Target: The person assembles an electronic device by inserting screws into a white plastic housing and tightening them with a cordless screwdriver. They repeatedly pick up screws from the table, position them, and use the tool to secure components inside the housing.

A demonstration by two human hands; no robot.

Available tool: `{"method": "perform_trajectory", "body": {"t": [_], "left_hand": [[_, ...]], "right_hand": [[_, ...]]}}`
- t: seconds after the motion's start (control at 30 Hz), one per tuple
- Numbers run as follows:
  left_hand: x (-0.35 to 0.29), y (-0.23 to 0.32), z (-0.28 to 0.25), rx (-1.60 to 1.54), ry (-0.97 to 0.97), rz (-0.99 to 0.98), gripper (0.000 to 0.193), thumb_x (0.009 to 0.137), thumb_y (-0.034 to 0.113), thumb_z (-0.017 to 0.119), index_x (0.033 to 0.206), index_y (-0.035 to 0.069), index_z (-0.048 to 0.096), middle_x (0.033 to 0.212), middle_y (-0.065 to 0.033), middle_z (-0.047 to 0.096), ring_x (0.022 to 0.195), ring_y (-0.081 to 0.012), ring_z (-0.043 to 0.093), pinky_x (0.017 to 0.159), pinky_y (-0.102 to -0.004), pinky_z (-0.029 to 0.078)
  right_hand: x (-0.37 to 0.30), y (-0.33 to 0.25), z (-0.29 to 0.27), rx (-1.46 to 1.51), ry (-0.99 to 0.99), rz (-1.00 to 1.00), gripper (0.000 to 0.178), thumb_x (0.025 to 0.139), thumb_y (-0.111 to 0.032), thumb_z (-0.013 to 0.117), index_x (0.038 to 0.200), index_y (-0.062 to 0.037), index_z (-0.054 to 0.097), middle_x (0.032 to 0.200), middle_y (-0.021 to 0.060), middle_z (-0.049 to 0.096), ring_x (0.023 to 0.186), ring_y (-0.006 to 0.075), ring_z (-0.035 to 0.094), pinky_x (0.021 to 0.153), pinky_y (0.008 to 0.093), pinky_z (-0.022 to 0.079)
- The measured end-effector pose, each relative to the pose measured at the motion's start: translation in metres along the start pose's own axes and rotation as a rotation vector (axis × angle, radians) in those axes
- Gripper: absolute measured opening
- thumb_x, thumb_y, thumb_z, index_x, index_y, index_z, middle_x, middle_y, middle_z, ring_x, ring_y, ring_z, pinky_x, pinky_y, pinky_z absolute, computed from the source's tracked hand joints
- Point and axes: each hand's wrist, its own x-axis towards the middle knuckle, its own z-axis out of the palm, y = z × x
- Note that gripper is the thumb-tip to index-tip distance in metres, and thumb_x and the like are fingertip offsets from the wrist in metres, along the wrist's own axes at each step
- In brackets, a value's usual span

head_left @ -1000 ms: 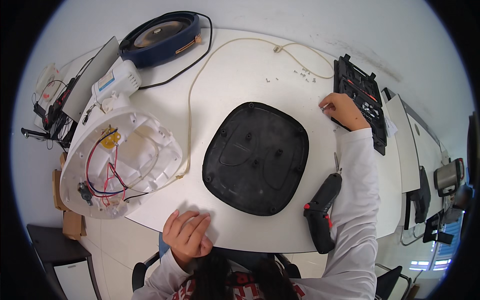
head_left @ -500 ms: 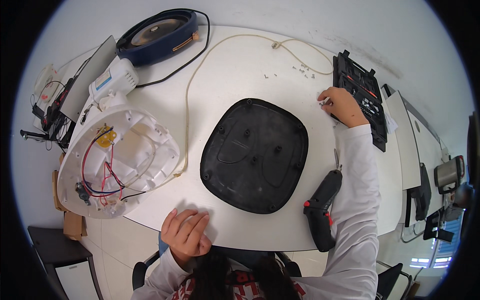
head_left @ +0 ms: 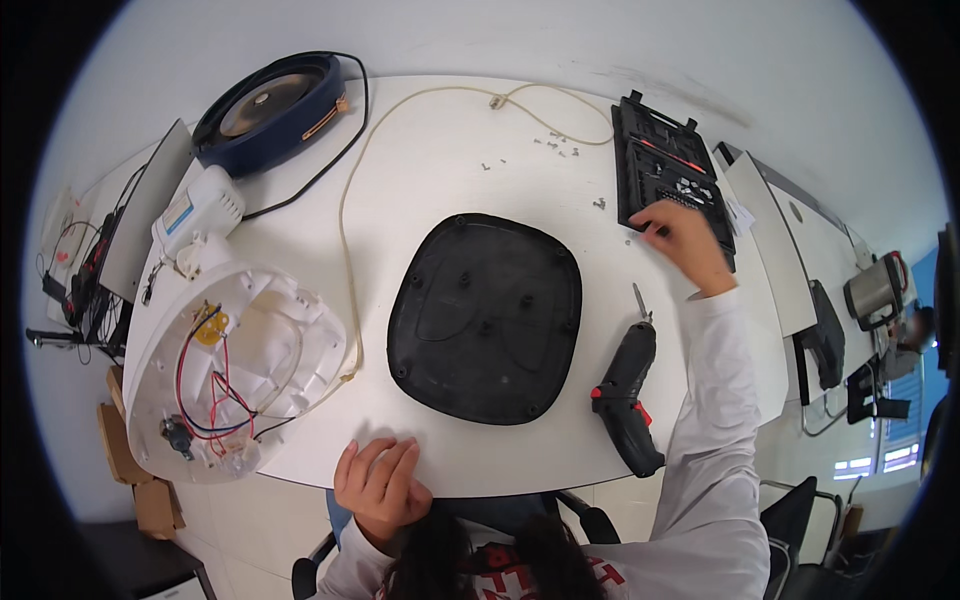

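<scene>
My right hand (head_left: pixel 683 245) is over the near left corner of a black tool case (head_left: pixel 668 172), slightly blurred. Its thumb and forefinger are apart, and I see nothing held between them. A little group of screws (head_left: pixel 600 203) lies just left of it. My left hand (head_left: pixel 380 485) rests at the table's front edge, fingers loosely bent and apart, holding nothing. A black rounded base plate (head_left: pixel 487 318) with screw posts lies between my hands. Below my right hand, a black cordless screwdriver (head_left: pixel 628 395) with red buttons lies beside my forearm, its bit pointing away.
At left, an open white plastic housing (head_left: pixel 290 370) shows coloured wires and a yellow part. Behind it stands a dark blue round appliance (head_left: pixel 275 120) with a black cord. A pale cord (head_left: pixel 345 230) curves across the white table. Several more screws (head_left: pixel 555 145) lie at the back.
My right hand has moved off the small screws, which now lie uncovered, and toward the tool case. The view has shifted, while my left hand stays near the table's front edge.
</scene>
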Motion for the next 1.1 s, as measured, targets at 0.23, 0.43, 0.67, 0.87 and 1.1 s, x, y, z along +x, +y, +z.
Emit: {"method": "perform_trajectory", "body": {"t": [0.23,0.43,0.67,0.87,1.1], "left_hand": [[-0.001,0.0,-0.001,0.019,-0.005,0.004,0.028,0.066,0.009,0.044,0.087,0.007,0.063,0.081,-0.0063,0.063,0.078,-0.023,0.061,0.089,-0.0412,0.038],[-0.002,-0.001,-0.003,0.021,-0.02,0.008,0.029,0.067,0.01,0.044,0.089,0.007,0.063,0.082,-0.0059,0.063,0.078,-0.0227,0.061,0.089,-0.0414,0.038],[-0.003,-0.002,-0.002,0.025,-0.008,0.016,0.029,0.067,0.012,0.045,0.089,0.009,0.064,0.083,-0.0038,0.063,0.079,-0.0212,0.061,0.088,-0.0405,0.039],[-0.005,-0.004,-0.001,0.04,0.001,0.022,0.029,0.064,0.013,0.047,0.088,0.011,0.064,0.084,-0.0002,0.063,0.08,-0.0187,0.061,0.086,-0.0382,0.04],[-0.002,-0.001,-0.003,0.008,0.009,0.023,0.029,0.066,0.011,0.044,0.087,0.009,0.064,0.081,-0.0045,0.062,0.077,-0.0215,0.061,0.088,-0.0403,0.039]], "right_hand": [[-0.015,0.011,0.042,-0.179,0.198,-0.059,0.026,0.071,0.006,0.06,0.095,-0.0028,0.061,0.096,0.0078,0.057,0.08,0.0228,0.059,0.07,0.0289,0.049],[-0.019,0.024,0.05,-0.023,0.263,0.093,0.024,0.071,0.004,0.061,0.093,-0.0032,0.062,0.095,0.0087,0.056,0.081,0.0254,0.058,0.071,0.0307,0.047],[-0.021,0.025,0.059,-0.224,0.364,0.052,0.021,0.072,0.0,0.06,0.093,-0.0028,0.062,0.093,0.0109,0.056,0.088,0.029,0.054,0.077,0.0345,0.045],[-0.018,0.029,0.063,-0.127,0.313,0.029,0.02,0.073,0.001,0.057,0.092,-0.0036,0.063,0.088,0.0108,0.058,0.087,0.029,0.054,0.076,0.0345,0.044],[-0.021,0.023,0.065,-0.11,0.325,-0.019,0.02,0.073,0.001,0.056,0.091,-0.0044,0.063,0.088,0.0104,0.058,0.085,0.0288,0.054,0.076,0.0343,0.044]]}}
